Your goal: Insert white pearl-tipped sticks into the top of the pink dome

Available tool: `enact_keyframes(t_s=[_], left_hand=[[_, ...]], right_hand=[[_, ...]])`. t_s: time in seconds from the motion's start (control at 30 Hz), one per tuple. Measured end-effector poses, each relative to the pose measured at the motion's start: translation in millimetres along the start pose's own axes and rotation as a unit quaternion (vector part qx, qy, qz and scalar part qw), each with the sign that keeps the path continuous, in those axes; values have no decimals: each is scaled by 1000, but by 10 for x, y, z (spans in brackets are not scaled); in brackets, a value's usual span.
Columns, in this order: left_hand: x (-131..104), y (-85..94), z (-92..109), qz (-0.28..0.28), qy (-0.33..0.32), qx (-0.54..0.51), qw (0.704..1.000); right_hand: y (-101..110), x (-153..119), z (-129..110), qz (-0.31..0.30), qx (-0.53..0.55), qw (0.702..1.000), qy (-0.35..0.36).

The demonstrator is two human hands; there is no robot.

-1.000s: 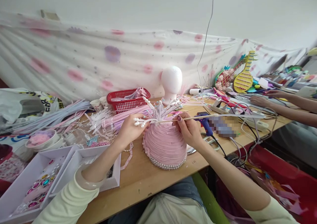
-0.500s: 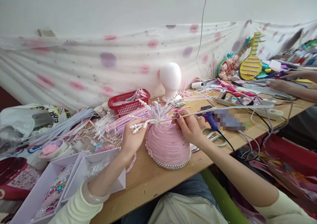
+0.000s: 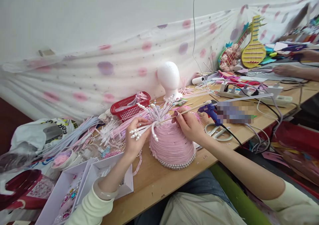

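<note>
A pink, cord-covered dome with a pearl-trimmed rim rests on the table in front of me. White stems tipped with pearls fan out from its top. My left hand is closed around several pearl-tipped white stems at the dome's left side. One curled stem hangs outside those fingers, over the dome. Between thumb and fingers, my right hand pinches a thin pale stick. The stick slants from the stems up to the right; its lower end meets the curled stem.
Behind stands a white foam head, with a red basket to its left. A blue glue gun, scissors and a power strip lie right. White boxes hold beads. Another person's hand is far right.
One pearl-tipped stem now curls down over the dome, apart from the bunch in my left hand. The stick stays in my right hand. The view has tilted and shifted slightly.
</note>
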State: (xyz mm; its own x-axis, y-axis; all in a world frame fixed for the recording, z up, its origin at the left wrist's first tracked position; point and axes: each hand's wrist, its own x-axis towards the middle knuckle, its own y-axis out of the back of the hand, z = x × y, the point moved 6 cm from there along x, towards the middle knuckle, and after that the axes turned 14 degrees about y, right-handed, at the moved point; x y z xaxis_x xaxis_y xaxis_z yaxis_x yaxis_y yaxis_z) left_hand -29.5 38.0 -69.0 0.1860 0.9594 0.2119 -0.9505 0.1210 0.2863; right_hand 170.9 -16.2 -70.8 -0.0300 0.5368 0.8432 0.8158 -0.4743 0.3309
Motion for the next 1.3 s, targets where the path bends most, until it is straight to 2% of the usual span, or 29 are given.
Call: enact_keyframes(t_s=[0.1, 0.27, 0.47, 0.63, 0.73, 0.97, 1.13, 1.2, 1.3], left_hand=[[-72, 16, 78, 45, -49, 77, 995], [-130, 27, 157, 115, -58, 125, 984], [2, 57, 197, 135, -47, 122, 982], [164, 33, 122, 101, -18, 70, 992], [203, 27, 39, 92, -25, 34, 995], [175, 21, 28, 97, -86, 117, 985], [150, -14, 75, 58, -110, 82, 989], [153, -18, 52, 49, -104, 59, 992], [163, -26, -2, 41, -86, 35, 995]], right_hand=[[-15, -2, 15, 7, 9, 1000, -2], [-18, 0, 32, 14, 7, 1000, -6], [-19, 16, 28, 14, 5, 1000, -5], [-17, 12, 21, 13, 3, 1000, -19], [-10, 6, -23, -3, -7, 1000, 1], [-12, 6, -153, -62, -69, 995, 45], [-89, -17, -307, -153, -83, 979, 108], [-80, -27, -305, -135, -80, 983, 97], [-17, -45, -222, -31, -44, 998, 42]])
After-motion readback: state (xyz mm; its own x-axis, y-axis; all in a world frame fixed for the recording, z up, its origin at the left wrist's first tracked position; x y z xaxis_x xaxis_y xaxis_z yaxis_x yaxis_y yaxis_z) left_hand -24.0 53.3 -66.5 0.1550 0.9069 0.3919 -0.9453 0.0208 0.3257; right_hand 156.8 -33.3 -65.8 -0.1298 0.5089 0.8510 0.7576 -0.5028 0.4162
